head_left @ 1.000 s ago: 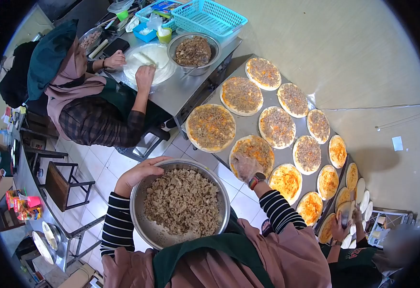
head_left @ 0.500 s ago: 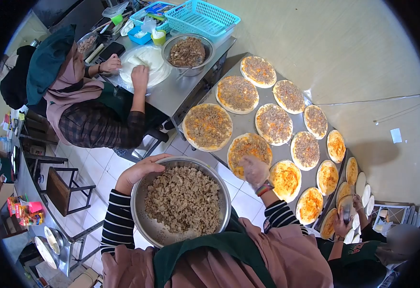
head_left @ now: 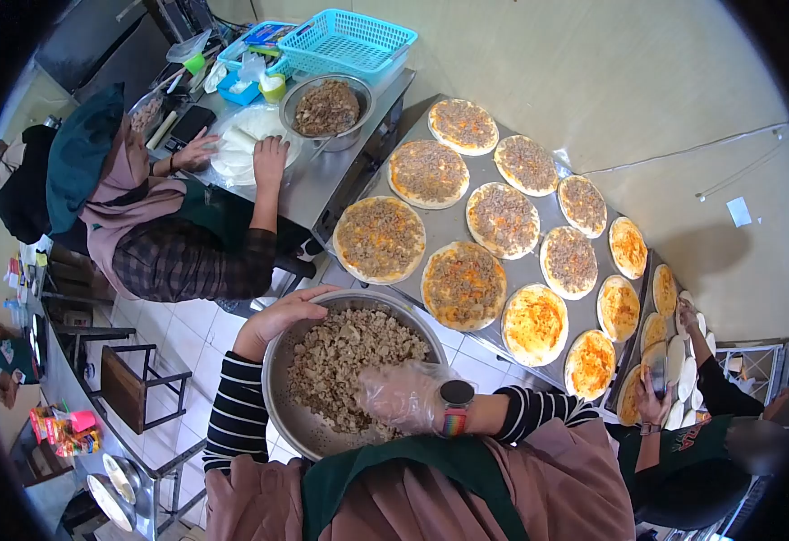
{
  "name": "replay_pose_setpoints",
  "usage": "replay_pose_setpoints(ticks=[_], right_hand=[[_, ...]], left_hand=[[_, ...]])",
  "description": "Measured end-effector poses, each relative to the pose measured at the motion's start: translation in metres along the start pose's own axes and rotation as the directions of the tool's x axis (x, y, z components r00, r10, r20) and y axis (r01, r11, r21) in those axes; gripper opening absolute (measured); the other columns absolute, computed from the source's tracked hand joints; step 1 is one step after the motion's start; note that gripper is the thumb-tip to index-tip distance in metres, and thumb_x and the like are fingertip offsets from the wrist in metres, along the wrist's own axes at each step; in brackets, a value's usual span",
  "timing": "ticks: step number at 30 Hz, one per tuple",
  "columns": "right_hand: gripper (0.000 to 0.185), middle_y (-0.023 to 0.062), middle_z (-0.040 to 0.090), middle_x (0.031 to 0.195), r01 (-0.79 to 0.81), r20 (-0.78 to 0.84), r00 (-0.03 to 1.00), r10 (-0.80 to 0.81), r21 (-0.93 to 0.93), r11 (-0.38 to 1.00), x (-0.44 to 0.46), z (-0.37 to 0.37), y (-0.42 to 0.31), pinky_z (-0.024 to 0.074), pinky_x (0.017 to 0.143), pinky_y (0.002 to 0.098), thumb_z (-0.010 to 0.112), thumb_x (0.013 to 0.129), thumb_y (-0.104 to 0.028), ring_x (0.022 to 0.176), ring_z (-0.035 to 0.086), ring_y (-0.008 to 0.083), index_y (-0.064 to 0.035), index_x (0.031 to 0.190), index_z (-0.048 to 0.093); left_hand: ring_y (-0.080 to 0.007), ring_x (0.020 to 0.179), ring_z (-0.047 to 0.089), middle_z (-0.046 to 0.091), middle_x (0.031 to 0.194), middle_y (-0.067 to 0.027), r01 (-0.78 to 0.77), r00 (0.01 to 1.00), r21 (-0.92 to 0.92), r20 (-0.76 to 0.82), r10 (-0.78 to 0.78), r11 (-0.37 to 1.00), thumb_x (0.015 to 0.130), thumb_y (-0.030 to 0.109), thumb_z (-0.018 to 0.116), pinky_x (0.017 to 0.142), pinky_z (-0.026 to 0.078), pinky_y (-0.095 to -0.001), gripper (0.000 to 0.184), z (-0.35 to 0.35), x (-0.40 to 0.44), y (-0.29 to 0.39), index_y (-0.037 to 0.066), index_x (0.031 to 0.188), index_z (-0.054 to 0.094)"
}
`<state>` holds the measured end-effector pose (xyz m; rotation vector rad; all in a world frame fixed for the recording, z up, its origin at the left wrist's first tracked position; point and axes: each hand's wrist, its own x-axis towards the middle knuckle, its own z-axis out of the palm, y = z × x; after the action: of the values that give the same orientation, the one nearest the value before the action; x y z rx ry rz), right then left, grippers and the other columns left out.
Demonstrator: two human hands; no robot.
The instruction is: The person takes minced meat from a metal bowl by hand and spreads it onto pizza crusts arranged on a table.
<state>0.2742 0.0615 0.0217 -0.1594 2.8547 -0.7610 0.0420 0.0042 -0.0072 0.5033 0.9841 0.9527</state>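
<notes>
My left hand [head_left: 279, 322] grips the rim of a metal bowl [head_left: 291, 431] held against my front. Crumbled cooked meat [head_left: 336, 356] fills much of the bowl. My right hand [head_left: 405, 395], in a clear plastic glove, is down in the meat; its fingertips are partly buried. Beyond the bowl, a metal table [head_left: 453, 219] carries several dough rounds topped with meat. The nearest meat-topped round [head_left: 463, 285] lies just past the bowl's far rim. Beside it is a round with only orange sauce [head_left: 535, 325].
At the left, a co-worker [head_left: 192, 243] handles white dough [head_left: 237, 149] near a bowl of dark meat [head_left: 327, 108] and a blue basket [head_left: 348, 43]. Another person [head_left: 692, 442] stands at the lower right by more rounds. A stool [head_left: 124, 388] is at the left.
My right hand has moved from above the nearest meat-topped round back into the bowl. The bowl has shifted slightly right in view. The left co-worker's hands have moved a little over the dough.
</notes>
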Motion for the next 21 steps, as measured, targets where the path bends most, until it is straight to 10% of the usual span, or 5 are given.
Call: replay_pose_setpoints(ticks=[7,10,13,15,21], right_hand=[[0.013,0.0108,0.056,0.081,-0.015,-0.099,0.995,0.034,0.185,0.983,0.005,0.01,0.015,0.0513,0.063,0.0392,0.057,0.07,-0.009,0.075,0.06,0.0294,-0.0069,0.082,0.06],[0.012,0.0095,0.059,0.08,0.275,-0.346,0.932,-0.103,0.497,0.823,-0.004,-0.004,0.04,0.0507,0.058,0.0337,0.06,0.072,-0.007,0.069,0.061,0.0232,-0.0058,0.084,0.061],[0.012,0.0083,0.061,0.08,0.195,-0.296,0.946,0.13,0.844,0.499,-0.032,-0.027,0.064,0.0488,0.054,0.0272,0.064,0.075,-0.007,0.066,0.059,0.0148,-0.0034,0.086,0.061],[0.011,0.0062,0.06,0.078,0.039,-0.017,0.914,0.406,0.998,-0.045,-0.047,-0.033,0.077,0.0491,0.051,0.0222,0.068,0.073,-0.005,0.063,0.057,0.0105,-0.0016,0.08,0.061],[0.013,0.0075,0.06,0.073,-0.01,0.005,0.862,0.507,1.0,0.007,-0.054,-0.02,0.117,0.0479,0.046,0.0204,0.068,0.072,-0.005,0.057,0.056,0.0111,0.0021,0.08,0.061]], left_hand=[[-0.0169,0.104,0.052,0.053,0.116,-0.012,-0.003,1.0,-0.001,0.014,0.003,1.0,0.079,0.019,0.056,0.094,0.038,-0.0285,0.054,0.005,0.001,0.005,-0.003,0.126,0.041],[-0.0175,0.104,0.052,0.053,0.115,-0.0121,0.012,1.0,0.028,-0.012,-0.012,1.0,0.079,0.019,0.057,0.094,0.038,-0.0288,0.055,0.001,0.0,0.0,-0.003,0.126,0.04],[-0.0181,0.104,0.053,0.053,0.115,-0.0124,0.01,1.0,-0.042,0.007,-0.01,0.999,0.079,0.019,0.058,0.094,0.038,-0.0292,0.055,0.0,-0.001,-0.002,-0.004,0.126,0.04],[-0.0183,0.103,0.053,0.053,0.115,-0.0123,0.005,1.0,0.033,-0.026,-0.005,0.999,0.078,0.019,0.058,0.093,0.039,-0.0295,0.055,-0.002,-0.002,-0.002,-0.004,0.125,0.041],[-0.0177,0.104,0.053,0.054,0.115,-0.0121,0.0,1.0,-0.056,-0.013,0.0,0.998,0.079,0.017,0.058,0.093,0.039,-0.029,0.052,-0.005,-0.006,-0.007,-0.004,0.123,0.042]])
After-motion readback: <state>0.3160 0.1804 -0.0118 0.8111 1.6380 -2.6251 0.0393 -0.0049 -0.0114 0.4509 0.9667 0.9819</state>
